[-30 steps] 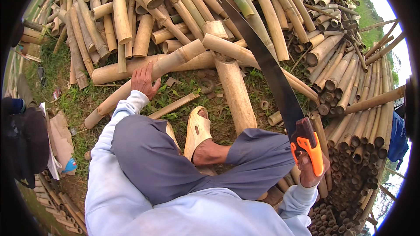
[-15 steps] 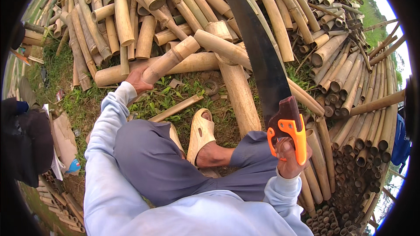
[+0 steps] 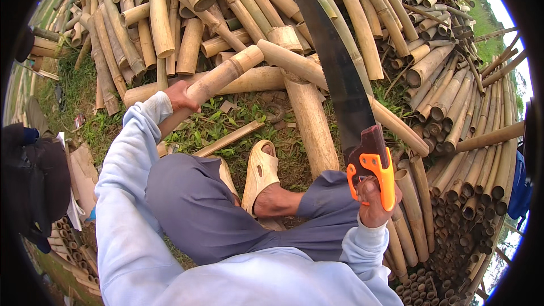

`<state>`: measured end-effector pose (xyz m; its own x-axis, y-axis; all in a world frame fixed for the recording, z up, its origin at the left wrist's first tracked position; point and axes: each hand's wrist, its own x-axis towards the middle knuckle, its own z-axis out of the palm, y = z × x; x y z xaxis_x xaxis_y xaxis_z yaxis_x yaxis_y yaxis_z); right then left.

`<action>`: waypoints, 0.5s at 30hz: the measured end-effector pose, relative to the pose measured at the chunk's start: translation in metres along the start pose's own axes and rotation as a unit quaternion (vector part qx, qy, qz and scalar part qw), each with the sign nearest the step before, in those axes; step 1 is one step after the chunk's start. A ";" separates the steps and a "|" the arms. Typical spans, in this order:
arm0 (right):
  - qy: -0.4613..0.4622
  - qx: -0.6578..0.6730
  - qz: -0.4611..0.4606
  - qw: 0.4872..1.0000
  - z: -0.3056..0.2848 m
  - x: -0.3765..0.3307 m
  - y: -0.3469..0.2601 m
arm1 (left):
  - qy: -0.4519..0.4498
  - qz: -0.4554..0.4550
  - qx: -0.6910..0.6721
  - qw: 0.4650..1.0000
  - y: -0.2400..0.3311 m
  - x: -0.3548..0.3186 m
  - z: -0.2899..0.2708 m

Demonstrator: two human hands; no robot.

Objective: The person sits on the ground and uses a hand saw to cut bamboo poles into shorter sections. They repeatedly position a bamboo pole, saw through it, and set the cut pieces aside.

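Grassy ground under a narrow bamboo strip, a cream sandal and, probably, a thick crosswise pole.

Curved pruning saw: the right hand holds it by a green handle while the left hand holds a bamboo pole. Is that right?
Not quite: the head view shows a bright orange handle, not a green one. The right hand does hold the curved pruning saw by it, while the left hand holds a bamboo pole.
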<state>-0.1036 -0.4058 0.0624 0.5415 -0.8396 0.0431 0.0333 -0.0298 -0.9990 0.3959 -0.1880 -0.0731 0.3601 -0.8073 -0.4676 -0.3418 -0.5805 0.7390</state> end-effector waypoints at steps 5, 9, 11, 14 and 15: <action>-0.006 -0.148 0.009 0.989 -0.004 -0.005 -0.005 | 0.093 -0.003 0.047 0.995 0.006 -0.010 0.032; 0.003 -0.119 0.034 0.992 -0.003 -0.003 -0.005 | 0.133 0.017 0.104 0.986 0.005 -0.027 0.036; -0.004 -0.128 0.006 0.992 -0.005 0.001 -0.001 | 0.138 0.006 0.137 0.981 0.012 -0.043 0.032; 0.006 -0.134 -0.005 0.991 -0.002 0.008 -0.001 | 0.141 0.006 0.187 0.972 0.023 -0.064 0.029; 0.004 -0.133 -0.004 0.991 0.000 0.011 -0.001 | 0.146 0.017 0.195 0.970 0.021 -0.070 0.030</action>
<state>-0.0982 -0.4148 0.0636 0.5351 -0.8433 0.0513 -0.1853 -0.1764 -0.9667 0.3374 -0.1469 -0.0390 0.5544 -0.7946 -0.2474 -0.6388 -0.5968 0.4855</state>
